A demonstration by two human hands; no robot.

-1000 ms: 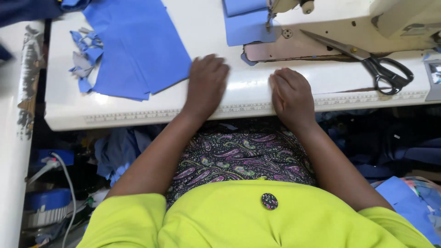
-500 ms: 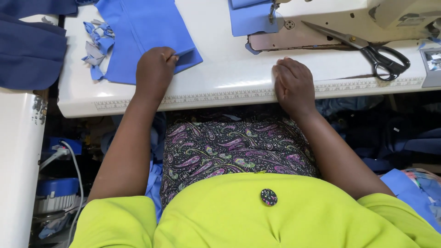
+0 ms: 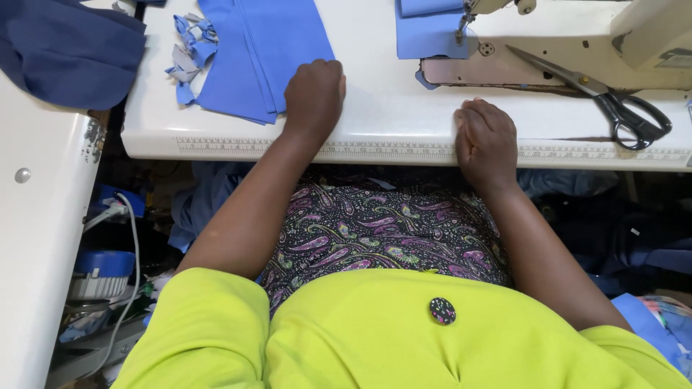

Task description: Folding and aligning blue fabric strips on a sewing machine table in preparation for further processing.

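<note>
Two hands rest on white sewing table point(image 3: 389, 122): left hand point(image 3: 314, 94) fisted beside stacked blue fabric pieces point(image 3: 263, 50), right hand point(image 3: 486, 137) curled, empty; black-handled scissors point(image 3: 598, 101) nearby.

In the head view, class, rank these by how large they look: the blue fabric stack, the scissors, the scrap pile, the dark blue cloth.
1. Dark blue cloth, though the frame cuts it off.
2. Blue fabric stack, also cut off at the top.
3. Scissors.
4. Scrap pile.
</note>
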